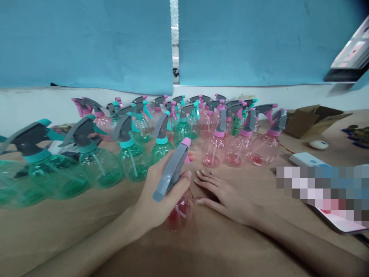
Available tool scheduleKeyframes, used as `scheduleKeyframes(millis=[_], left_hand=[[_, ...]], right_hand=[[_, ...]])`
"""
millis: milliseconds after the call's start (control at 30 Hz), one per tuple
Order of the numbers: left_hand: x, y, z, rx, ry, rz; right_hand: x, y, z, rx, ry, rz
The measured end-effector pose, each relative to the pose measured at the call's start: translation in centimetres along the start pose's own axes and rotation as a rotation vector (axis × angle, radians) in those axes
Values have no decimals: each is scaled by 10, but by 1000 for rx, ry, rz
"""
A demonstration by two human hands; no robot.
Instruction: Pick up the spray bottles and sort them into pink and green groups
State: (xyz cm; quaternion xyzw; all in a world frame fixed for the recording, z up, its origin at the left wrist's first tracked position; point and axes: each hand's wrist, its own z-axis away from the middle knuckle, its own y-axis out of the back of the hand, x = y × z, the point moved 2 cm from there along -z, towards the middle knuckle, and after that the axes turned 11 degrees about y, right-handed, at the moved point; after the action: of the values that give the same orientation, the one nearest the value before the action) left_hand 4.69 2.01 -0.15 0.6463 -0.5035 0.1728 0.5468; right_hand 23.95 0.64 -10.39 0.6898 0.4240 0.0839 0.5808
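A pink spray bottle (179,213) with a grey trigger head and pink nozzle stands on the table in front of me. My left hand (155,192) is wrapped around its neck, just under the spray head. To the right of the bottle, my right hand (223,194) rests low over the tabletop with its fingers stretched out and apart, holding nothing. Its fingertips come close to the bottle; whether they touch it I cannot tell. Just beyond my hands stand a green spray bottle (134,161) on the left and a pink one (212,152) on the right.
Several green and pink spray bottles fill the table's (115,238) far side and left. At the right are an open cardboard box (305,121), a white mouse (318,144), a white device (307,158) and a partly blurred-out tablet or screen (340,221). Blue curtains (86,42) hang behind.
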Motion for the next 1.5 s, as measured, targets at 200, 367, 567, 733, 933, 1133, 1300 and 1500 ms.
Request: scheduleKeyframes(millis=[200, 367, 567, 733, 933, 1133, 1300, 1500], left_hand=[[7, 3, 0, -56, 25, 21], [10, 5, -1, -81, 33, 70], [9, 5, 0, -88, 39, 110], [8, 5, -1, -88, 28, 117], [-2, 1, -3, -6, 55, 67], [0, 1, 0, 11, -19, -19], [2, 1, -1, 15, -29, -34], [-1, 0, -1, -9, -9, 8]], right_hand=[[1, -1, 1, 17, 9, -18], [-1, 0, 0, 8, -2, -9], [0, 0, 0, 8, 2, -9], [1, -1, 1, 22, 9, -13], [0, 0, 0, -13, -3, 15], [-2, 2, -1, -14, -9, 15], [-2, 2, -1, -33, -15, 38], [0, 0, -1, -37, -7, 38]])
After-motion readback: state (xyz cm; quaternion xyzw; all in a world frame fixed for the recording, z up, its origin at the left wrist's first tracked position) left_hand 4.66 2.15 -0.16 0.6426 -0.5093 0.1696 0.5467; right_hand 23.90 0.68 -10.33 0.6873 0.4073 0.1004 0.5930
